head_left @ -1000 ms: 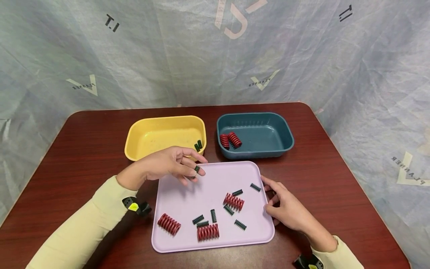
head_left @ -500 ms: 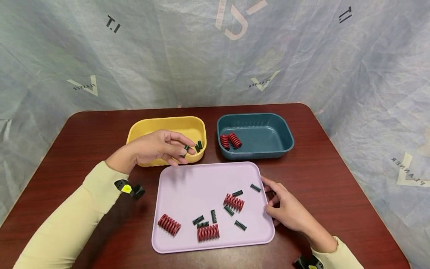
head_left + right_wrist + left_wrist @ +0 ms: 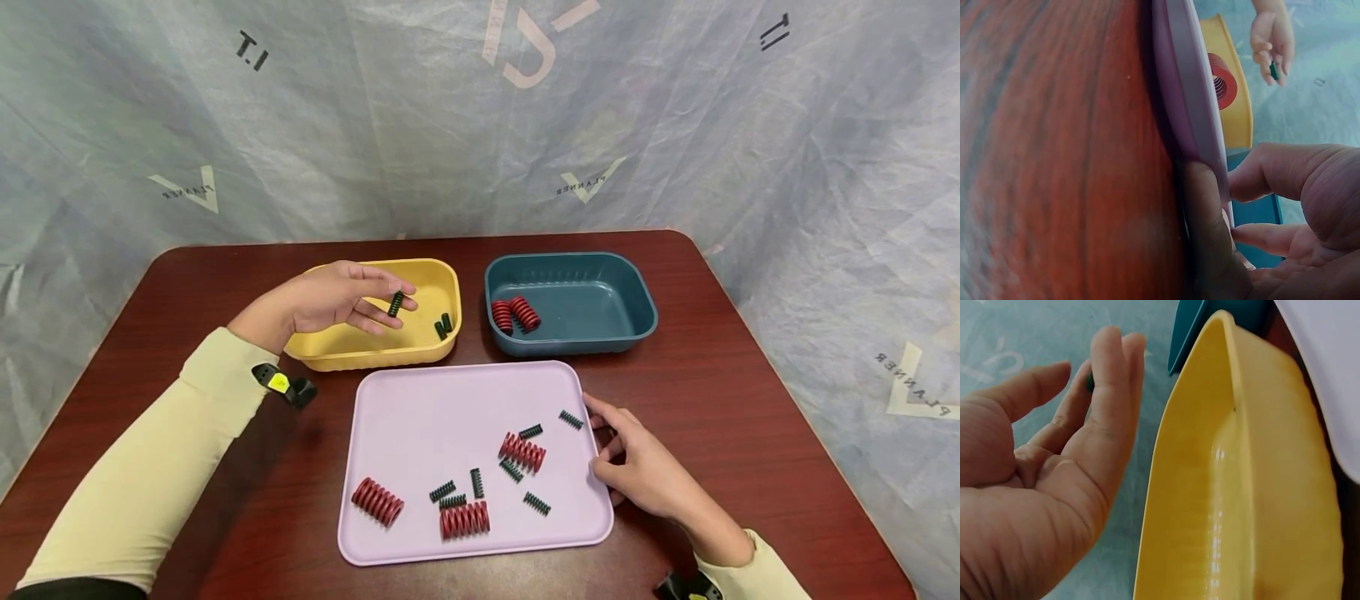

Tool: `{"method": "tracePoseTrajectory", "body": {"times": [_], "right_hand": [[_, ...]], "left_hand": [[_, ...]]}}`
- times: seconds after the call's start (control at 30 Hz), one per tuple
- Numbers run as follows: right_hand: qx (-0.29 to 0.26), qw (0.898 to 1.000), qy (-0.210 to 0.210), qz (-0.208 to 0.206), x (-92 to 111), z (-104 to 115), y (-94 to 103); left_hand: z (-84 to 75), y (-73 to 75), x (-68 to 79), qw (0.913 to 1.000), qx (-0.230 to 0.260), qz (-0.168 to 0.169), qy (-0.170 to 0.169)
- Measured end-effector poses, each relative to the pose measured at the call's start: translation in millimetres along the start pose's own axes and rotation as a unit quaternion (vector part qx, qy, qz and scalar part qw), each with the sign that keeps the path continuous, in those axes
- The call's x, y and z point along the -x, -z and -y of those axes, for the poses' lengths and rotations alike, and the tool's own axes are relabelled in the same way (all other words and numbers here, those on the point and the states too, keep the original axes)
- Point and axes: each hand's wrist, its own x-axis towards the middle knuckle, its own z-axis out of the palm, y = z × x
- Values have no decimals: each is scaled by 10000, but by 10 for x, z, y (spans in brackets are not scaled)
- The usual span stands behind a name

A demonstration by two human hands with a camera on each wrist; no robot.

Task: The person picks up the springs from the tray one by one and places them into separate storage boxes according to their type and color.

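Observation:
Over the yellow bin (image 3: 345, 360), my left hand (image 3: 337, 296) holds a small dark green spring (image 3: 395, 303) at its fingertips. In the left wrist view only a speck of that spring (image 3: 1090, 382) shows between the fingers. My right hand (image 3: 645, 462) grips the right edge of the pale purple tray (image 3: 420, 417), with a finger beneath the rim (image 3: 1200, 125). On the tray lie several small green springs (image 3: 536, 502) and three large red springs: one at left (image 3: 377, 502), one at front (image 3: 465, 520), one toward the right (image 3: 522, 452).
Two small green springs (image 3: 443, 326) lie in the yellow bin's right corner. A teal bin (image 3: 577, 344) stands to its right, with two red springs (image 3: 524, 313) and a partly hidden dark spring inside. Everything stands on a brown wooden table (image 3: 735, 375).
My left hand has carried the green spring from above the tray, back and to the left, over the yellow bin. My right hand has stayed at the tray's edge.

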Motion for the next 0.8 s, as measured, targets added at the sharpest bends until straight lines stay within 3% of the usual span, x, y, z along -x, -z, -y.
{"method": "tracePoseTrajectory", "body": {"times": [0.2,0.43,0.8], "right_hand": [[-53,10000,-9,16,-3,1,-1],[45,10000,-21,18,-9,8,1],[131,9999,-92,34,-17,26,2]], "left_hand": [[23,134,-58,9999,17,-133,102],[57,311,-165,9979,-77,-363,530],[48,408,-361,9927,-503,-170,1085]]}}
